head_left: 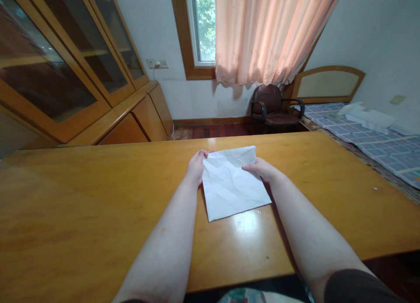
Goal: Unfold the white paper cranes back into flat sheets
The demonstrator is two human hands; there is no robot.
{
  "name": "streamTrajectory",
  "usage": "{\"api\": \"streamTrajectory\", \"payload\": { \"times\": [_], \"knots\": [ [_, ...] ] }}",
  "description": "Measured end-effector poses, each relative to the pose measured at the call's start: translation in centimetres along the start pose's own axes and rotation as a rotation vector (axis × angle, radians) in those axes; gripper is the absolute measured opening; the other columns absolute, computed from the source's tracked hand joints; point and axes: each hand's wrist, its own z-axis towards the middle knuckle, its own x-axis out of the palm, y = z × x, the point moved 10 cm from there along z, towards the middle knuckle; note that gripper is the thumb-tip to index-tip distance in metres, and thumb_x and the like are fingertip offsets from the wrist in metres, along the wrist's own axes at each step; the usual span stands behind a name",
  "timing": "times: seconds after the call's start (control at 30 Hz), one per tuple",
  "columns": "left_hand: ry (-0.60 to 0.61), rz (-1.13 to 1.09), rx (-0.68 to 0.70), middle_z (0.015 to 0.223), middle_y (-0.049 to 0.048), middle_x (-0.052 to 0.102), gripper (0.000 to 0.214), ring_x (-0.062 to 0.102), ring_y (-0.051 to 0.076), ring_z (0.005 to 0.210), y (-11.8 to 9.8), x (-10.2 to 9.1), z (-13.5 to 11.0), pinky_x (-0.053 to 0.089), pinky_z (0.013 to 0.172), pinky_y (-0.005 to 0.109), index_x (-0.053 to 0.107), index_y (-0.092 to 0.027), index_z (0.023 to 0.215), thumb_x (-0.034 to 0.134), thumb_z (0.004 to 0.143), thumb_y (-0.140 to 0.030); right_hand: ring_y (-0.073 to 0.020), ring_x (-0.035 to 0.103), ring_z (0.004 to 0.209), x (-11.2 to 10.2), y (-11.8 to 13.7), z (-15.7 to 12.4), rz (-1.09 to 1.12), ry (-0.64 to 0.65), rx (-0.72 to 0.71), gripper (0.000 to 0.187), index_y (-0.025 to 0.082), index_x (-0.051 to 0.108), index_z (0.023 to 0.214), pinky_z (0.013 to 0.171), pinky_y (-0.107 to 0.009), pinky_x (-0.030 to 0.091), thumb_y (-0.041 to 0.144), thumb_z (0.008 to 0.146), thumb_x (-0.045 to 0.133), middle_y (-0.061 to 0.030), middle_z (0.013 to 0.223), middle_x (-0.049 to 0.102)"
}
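Observation:
A creased white sheet of paper is held up over the wooden table, tilted toward me. My left hand grips its upper left edge, with the thumb near the corner. On the opposite side my right hand pinches the right edge, the thumb lying flat across the front. The fingers of both hands are mostly hidden behind the paper. Its lower edge hangs free between my forearms, just above or on the tabletop; I cannot tell which.
Beyond the table stands a brown office chair below a pink curtain. A glass-doored cabinet lines the left wall. To the right is a bed with white papers on it. A small white scrap lies on the table.

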Motion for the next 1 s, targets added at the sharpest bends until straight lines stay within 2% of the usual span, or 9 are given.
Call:
{"api": "streamTrajectory", "payload": {
  "times": [0.1, 0.17, 0.3, 0.4, 0.5, 0.57, 0.67, 0.8, 1.0],
  "knots": [
    [-0.017, 0.024, 0.011, 0.107, 0.0095, 0.067, 0.036, 0.064, 0.022, 0.096, -0.1, -0.2, 0.0, 0.05, 0.084, 0.039, 0.051, -0.018, 0.079, 0.056, 0.077, -0.054, -0.0263, 0.067, 0.091, 0.3, 0.0, 0.1, -0.008, 0.034, -0.016, 0.049, 0.016, 0.065, 0.101, 0.083, -0.039, 0.052, 0.026, 0.055, 0.08, -0.0114, 0.108, 0.069],
    [-0.01, 0.018, 0.024, 0.11, 0.0104, 0.067, 0.039, 0.065, 0.022, 0.093, -0.3, -0.1, 0.0, 0.05, 0.083, 0.039, 0.056, -0.017, 0.092, 0.059, 0.076, -0.052, -0.0267, 0.066, 0.094, 0.3, 0.3, 0.2, -0.021, 0.043, -0.052, 0.051, 0.016, 0.065, 0.103, 0.085, -0.039, 0.051, 0.027, 0.055, 0.08, -0.011, 0.11, 0.068],
    [0.019, 0.056, -0.011, 0.108, 0.0109, 0.067, 0.056, 0.066, 0.022, 0.09, 0.3, 0.0, -0.1, 0.05, 0.085, 0.039, 0.054, -0.018, 0.115, 0.07, 0.068, -0.045, -0.0269, 0.065, 0.096, -0.5, 0.9, 0.5, -0.011, -0.009, -0.131, 0.052, 0.016, 0.065, 0.103, 0.088, -0.039, 0.049, 0.029, 0.056, 0.079, -0.0111, 0.111, 0.067],
    [-0.01, 0.199, -0.089, 0.103, 0.0137, 0.069, 0.051, 0.066, 0.026, 0.091, 1.7, -0.7, 0.1, 0.049, 0.086, 0.04, 0.062, -0.013, 0.103, 0.074, 0.064, -0.043, -0.0264, 0.065, 0.095, -0.9, 1.2, 0.7, 0.022, -0.035, -0.173, 0.051, 0.015, 0.064, 0.104, 0.088, -0.04, 0.049, 0.027, 0.056, 0.078, -0.011, 0.111, 0.067],
    [-0.109, 0.386, -0.052, 0.099, 0.0136, 0.07, 0.038, 0.065, 0.028, 0.092, 1.5, -2.0, 0.4, 0.047, 0.087, 0.04, 0.067, -0.014, 0.091, 0.073, 0.064, -0.04, -0.0265, 0.065, 0.094, -1.0, 0.9, 1.0, -0.021, -0.076, -0.155, 0.046, 0.016, 0.065, 0.101, 0.086, -0.038, 0.05, 0.026, 0.058, 0.076, -0.0106, 0.11, 0.068],
    [-0.179, 0.5, 0.015, 0.094, 0.0126, 0.071, 0.031, 0.065, 0.029, 0.091, 0.7, -2.7, 0.4, 0.046, 0.087, 0.04, 0.068, -0.015, 0.087, 0.072, 0.065, -0.037, -0.0267, 0.065, 0.093, -1.6, 0.9, 1.1, -0.125, -0.185, -0.156, 0.039, 0.016, 0.066, 0.097, 0.084, -0.037, 0.05, 0.031, 0.061, 0.073, -0.0104, 0.106, 0.069],
    [-0.241, 0.636, 0.083, 0.088, 0.012, 0.071, 0.025, 0.064, 0.03, 0.091, -0.3, -3.1, 0.4, 0.044, 0.088, 0.04, 0.068, -0.016, 0.083, 0.07, 0.067, -0.035, -0.0271, 0.064, 0.093, -3.1, 2.1, 0.8, -0.381, -0.429, -0.22, 0.036, 0.017, 0.066, 0.093, 0.082, -0.037, 0.048, 0.044, 0.068, 0.066, -0.0111, 0.101, 0.07],
    [-0.27, 0.654, 0.098, 0.081, 0.0105, 0.07, 0.018, 0.062, 0.03, 0.093, -0.3, -3.2, 0.3, 0.041, 0.09, 0.04, 0.067, -0.019, 0.076, 0.07, 0.065, -0.032, -0.0267, 0.063, 0.086, -4.0, 3.7, 0.2, -0.683, -0.626, -0.274, 0.033, 0.019, 0.065, 0.08, 0.08, -0.036, 0.045, 0.051, 0.071, 0.063, -0.0114, 0.085, 0.069],
    [-0.254, 0.632, 0.074, 0.086, 0.0116, 0.07, 0.017, 0.06, 0.031, 0.097, 0.4, -3.1, 0.2, 0.038, 0.093, 0.04, 0.066, -0.019, 0.077, 0.068, 0.067, -0.033, -0.0235, 0.06, 0.076, -3.8, 3.9, 0.1, -0.955, -0.654, -0.248, 0.035, 0.019, 0.06, 0.078, 0.07, -0.031, 0.042, 0.053, 0.077, 0.056, -0.0097, 0.075, 0.065]
  ]
}}
